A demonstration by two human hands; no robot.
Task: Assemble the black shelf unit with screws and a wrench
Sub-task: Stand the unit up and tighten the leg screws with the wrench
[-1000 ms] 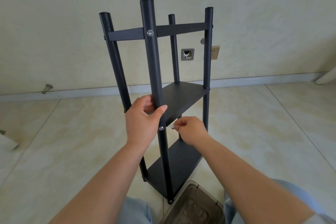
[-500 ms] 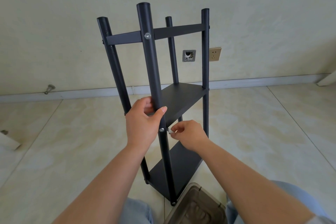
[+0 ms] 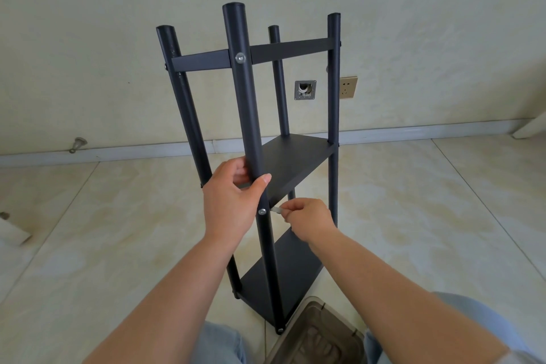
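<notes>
The black shelf unit (image 3: pixel 295 156) stands upright on the tiled floor in front of me, with four round posts, a top crossbar, a middle shelf and a bottom shelf. My left hand (image 3: pixel 233 201) grips the nearest post just above a silver screw (image 3: pixel 262 211) at the middle shelf's level. My right hand (image 3: pixel 310 220) pinches a small silver wrench (image 3: pixel 276 210) whose tip points at that screw from the right. Another silver screw (image 3: pixel 240 58) sits in the same post at the top crossbar.
A brown plastic tray (image 3: pixel 319 337) lies on the floor by my knees, touching the shelf's foot. The wall behind carries a socket (image 3: pixel 348 87) and an open wall box (image 3: pixel 305 90). A white object (image 3: pixel 11 230) lies at the far left, and a doorstop (image 3: pixel 77 144) sits on the skirting.
My right hand has moved left, bringing the wrench tip close to the screw in the near post. My left hand keeps its grip on the post. The view has shifted slightly.
</notes>
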